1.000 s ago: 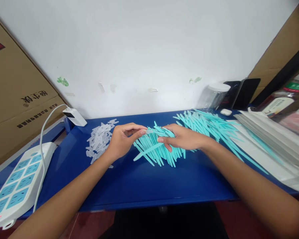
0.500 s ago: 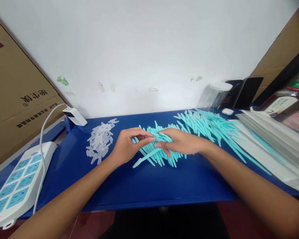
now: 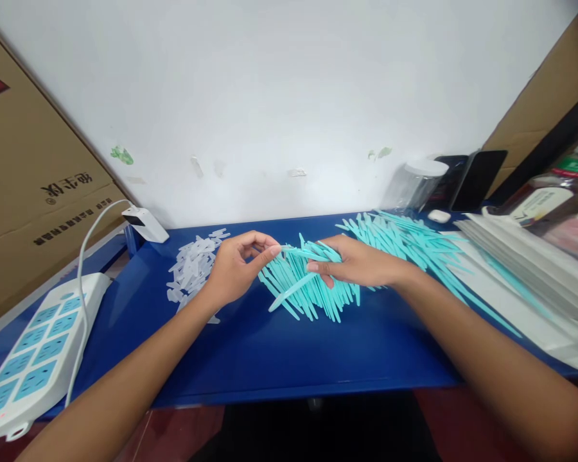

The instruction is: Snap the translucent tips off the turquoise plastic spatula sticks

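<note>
My left hand (image 3: 243,263) pinches the left end of a slim turquoise stick that looks like an eyebrow razor (image 3: 301,253). Whether a clear cap sits between those fingertips is too small to tell. Several more of these razors are clasped in my right hand (image 3: 349,260), and one pokes out below its thumb towards the lower left. Under both hands lies a heap of turquoise razors (image 3: 318,298). Beside my left hand is a pile of small translucent caps (image 3: 190,266), partly hidden by that hand. Another heap of turquoise razors (image 3: 404,244) lies behind my right forearm.
A blue table (image 3: 289,359) meets a white wall. On the left are a power strip (image 3: 33,353), a white charger (image 3: 147,224) with a cable, and a cardboard box (image 3: 43,173). A clear jar (image 3: 419,186), phones (image 3: 479,179), white bags (image 3: 525,282) and a bottle (image 3: 549,192) stand right.
My left hand has moved left and slightly up, away from the right hand's fingers, now at a razor's end. My right hand has shifted slightly right and up with its bunch.
</note>
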Available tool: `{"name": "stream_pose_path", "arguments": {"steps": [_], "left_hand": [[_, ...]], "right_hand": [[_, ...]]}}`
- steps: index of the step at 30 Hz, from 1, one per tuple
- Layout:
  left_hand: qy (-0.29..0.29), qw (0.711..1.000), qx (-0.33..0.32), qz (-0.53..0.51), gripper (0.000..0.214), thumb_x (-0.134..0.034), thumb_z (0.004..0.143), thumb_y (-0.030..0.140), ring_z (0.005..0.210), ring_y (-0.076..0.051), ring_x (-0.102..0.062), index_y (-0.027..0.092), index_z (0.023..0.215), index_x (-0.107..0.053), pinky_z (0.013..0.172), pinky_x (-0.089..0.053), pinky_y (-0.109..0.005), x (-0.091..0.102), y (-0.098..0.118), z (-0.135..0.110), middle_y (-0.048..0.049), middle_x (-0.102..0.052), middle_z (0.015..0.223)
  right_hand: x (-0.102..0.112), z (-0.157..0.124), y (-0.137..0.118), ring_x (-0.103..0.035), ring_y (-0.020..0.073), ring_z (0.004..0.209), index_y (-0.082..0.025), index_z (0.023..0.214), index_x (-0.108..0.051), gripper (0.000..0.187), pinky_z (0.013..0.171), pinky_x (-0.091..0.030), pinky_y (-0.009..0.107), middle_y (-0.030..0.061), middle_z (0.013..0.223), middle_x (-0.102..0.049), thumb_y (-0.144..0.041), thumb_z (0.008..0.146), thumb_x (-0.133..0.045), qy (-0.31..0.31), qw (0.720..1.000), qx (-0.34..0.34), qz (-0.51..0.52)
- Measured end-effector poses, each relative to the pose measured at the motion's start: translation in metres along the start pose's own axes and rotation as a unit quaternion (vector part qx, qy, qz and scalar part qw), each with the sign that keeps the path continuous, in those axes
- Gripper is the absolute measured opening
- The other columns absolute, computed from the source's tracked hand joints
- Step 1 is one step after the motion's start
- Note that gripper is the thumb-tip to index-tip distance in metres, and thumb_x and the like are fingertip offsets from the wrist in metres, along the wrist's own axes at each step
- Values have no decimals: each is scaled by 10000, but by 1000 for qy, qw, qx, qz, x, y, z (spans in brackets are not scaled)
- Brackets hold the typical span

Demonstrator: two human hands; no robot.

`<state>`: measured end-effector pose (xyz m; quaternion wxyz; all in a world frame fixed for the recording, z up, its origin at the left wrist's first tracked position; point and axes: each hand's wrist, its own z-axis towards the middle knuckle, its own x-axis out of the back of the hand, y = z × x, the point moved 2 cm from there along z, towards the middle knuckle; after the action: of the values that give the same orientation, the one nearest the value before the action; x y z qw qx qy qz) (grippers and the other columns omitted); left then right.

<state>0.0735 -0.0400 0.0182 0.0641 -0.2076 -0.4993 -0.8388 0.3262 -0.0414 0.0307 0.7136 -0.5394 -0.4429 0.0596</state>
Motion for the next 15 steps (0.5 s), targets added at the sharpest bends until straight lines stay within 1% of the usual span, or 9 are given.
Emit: {"name": "stream_pose_path", "arguments": {"steps": [3, 5, 8, 10, 13, 15], "left_hand": [[-1, 1000, 5, 7, 253, -770, 919, 411, 804, -189, -709, 162, 963, -770, 712, -565, -295, 1, -3, 2, -87, -777, 907], [-12, 1000, 2, 14, 241, -773, 918, 401, 809, -188, -714, 164, 958, -779, 728, -569, -300, 1, -2, 1, -81, -778, 905], [-28, 999, -13, 26, 208, -772, 924, 381, 816, -183, -713, 175, 951, -790, 742, -568, -301, -1, 1, 0, -70, -778, 913], [-42, 998, -29, 39, 187, -761, 936, 370, 808, -175, -702, 188, 954, -801, 724, -557, -295, -2, 6, -2, -64, -777, 920], [-62, 995, -46, 66, 168, -734, 961, 353, 783, -164, -676, 208, 966, -818, 692, -529, -288, -4, 11, -4, -52, -767, 892], [-63, 994, -48, 76, 165, -729, 965, 347, 773, -164, -665, 211, 968, -823, 685, -518, -291, -4, 12, -5, -48, -758, 867]], "right_hand": [[2, 0, 3, -534, 129, 582, -181, 711, -647, 462, 591, -407, 274, 5, 684, -657, -552, 986, -633, 2, 1000, -5, -7], [1, 0, 4, -534, 129, 587, -180, 711, -645, 461, 598, -415, 275, 3, 682, -652, -548, 990, -630, -9, 1000, 1, -1], [-2, 1, 4, -515, 123, 568, -184, 703, -627, 465, 586, -414, 275, -8, 662, -630, -548, 991, -631, -25, 1000, 11, 7], [-4, 0, 2, -509, 122, 559, -188, 698, -616, 467, 574, -413, 275, -11, 654, -623, -555, 986, -637, -26, 1000, 15, 7], [-6, 0, 1, -537, 135, 583, -195, 714, -612, 461, 589, -433, 284, -3, 670, -647, -575, 973, -647, -32, 999, 13, 13], [-7, 0, 0, -551, 143, 598, -198, 731, -618, 450, 597, -439, 289, 1, 675, -659, -576, 974, -644, -34, 999, 11, 13]]}}
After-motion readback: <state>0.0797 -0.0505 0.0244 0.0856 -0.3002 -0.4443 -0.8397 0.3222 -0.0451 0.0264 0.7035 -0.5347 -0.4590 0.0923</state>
